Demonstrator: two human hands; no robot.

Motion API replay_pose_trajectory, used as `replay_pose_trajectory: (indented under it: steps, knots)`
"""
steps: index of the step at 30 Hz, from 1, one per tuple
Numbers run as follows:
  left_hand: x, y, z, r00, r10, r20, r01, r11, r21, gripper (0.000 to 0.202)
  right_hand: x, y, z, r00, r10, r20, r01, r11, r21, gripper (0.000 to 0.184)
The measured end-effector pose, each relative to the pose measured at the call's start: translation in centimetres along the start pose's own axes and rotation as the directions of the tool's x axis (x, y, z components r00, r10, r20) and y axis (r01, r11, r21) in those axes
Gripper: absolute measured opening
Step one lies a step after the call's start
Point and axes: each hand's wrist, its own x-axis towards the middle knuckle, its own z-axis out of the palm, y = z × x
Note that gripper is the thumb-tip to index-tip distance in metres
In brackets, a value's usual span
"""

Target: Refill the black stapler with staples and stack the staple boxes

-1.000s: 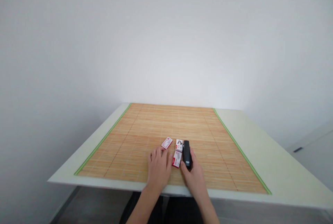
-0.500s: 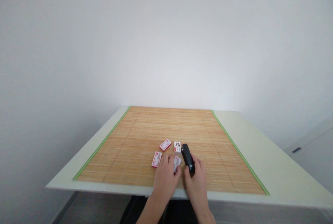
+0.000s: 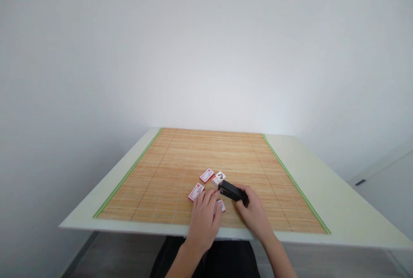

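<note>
My right hand [image 3: 253, 209] is closed around the rear of a black stapler [image 3: 232, 192], which points to the upper left. The stapler's front end meets the white box with a dark picture on it [image 3: 219, 178]. My left hand [image 3: 204, 213] is over a small white-and-red staple box [image 3: 221, 205], which shows between the thumb and index finger and is partly covered. Left of those fingertips lies a second staple box [image 3: 196, 192]. A third staple box [image 3: 207, 175] lies farther back, beside the picture box.
Under everything is a bamboo mat [image 3: 213, 149] with green edging, on a white table [image 3: 335, 200]. The table's front edge runs just above my lap [image 3: 206, 256]. A white wall [image 3: 206, 54] stands behind the table.
The stapler has swung counterclockwise, its front tilting left, and my right hand has turned with it. The picture box has turned askew. The box by my left hand sits lower and flatter.
</note>
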Motion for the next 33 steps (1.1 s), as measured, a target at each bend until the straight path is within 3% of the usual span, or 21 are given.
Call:
replay_pose_trajectory:
  steps: [5, 11, 18, 21, 24, 26, 29, 33]
  knots:
    - [-0.4, 0.1, 0.5, 1.0, -0.01, 0.001, 0.01, 0.996, 0.084, 0.041, 1.6, -0.8, 0.2, 0.993, -0.042, 0.111, 0.032, 0.995, 0.095, 0.046]
    - [-0.4, 0.4, 0.5, 1.0, -0.028, -0.007, 0.029, 0.988, 0.153, 0.042, 2.7, -2.2, 1.0, 0.975, -0.154, 0.158, 0.165, 0.984, -0.06, 0.041]
    - [-0.6, 0.8, 0.4, 0.997, -0.025, -0.078, 0.038, 0.985, 0.17, 0.036, 4.0, -4.5, 3.3, 0.98, -0.176, 0.093, 0.196, 0.933, -0.302, 0.021]
    - [-0.5, 0.8, 0.4, 0.996, -0.026, -0.087, 0.041, 0.983, 0.18, 0.037, 4.5, -5.0, 2.6, 0.97, -0.233, 0.061, 0.241, 0.917, -0.318, 0.018]
    - [-0.5, 0.7, 0.5, 0.996, -0.029, -0.089, 0.045, 0.982, 0.182, 0.041, 4.2, -4.6, 0.5, 0.963, -0.256, -0.08, 0.223, 0.929, -0.294, 0.017]
    - [-0.5, 0.6, 0.6, 0.995, -0.032, -0.09, 0.048, 0.982, 0.183, 0.042, 3.5, -3.5, -1.3, 0.959, -0.204, -0.196, 0.15, 0.954, -0.26, 0.019]
    - [-0.6, 0.5, 0.8, 0.995, -0.033, -0.092, 0.05, 0.981, 0.186, 0.042, 1.8, -0.5, -3.7, 0.951, 0.008, -0.309, -0.065, 0.982, -0.176, 0.026]
    - [-0.6, 0.3, 1.0, 0.996, -0.039, -0.074, 0.053, 0.979, 0.197, 0.042, -0.6, 3.8, -5.2, 0.922, 0.288, -0.259, -0.298, 0.954, -0.003, 0.044]
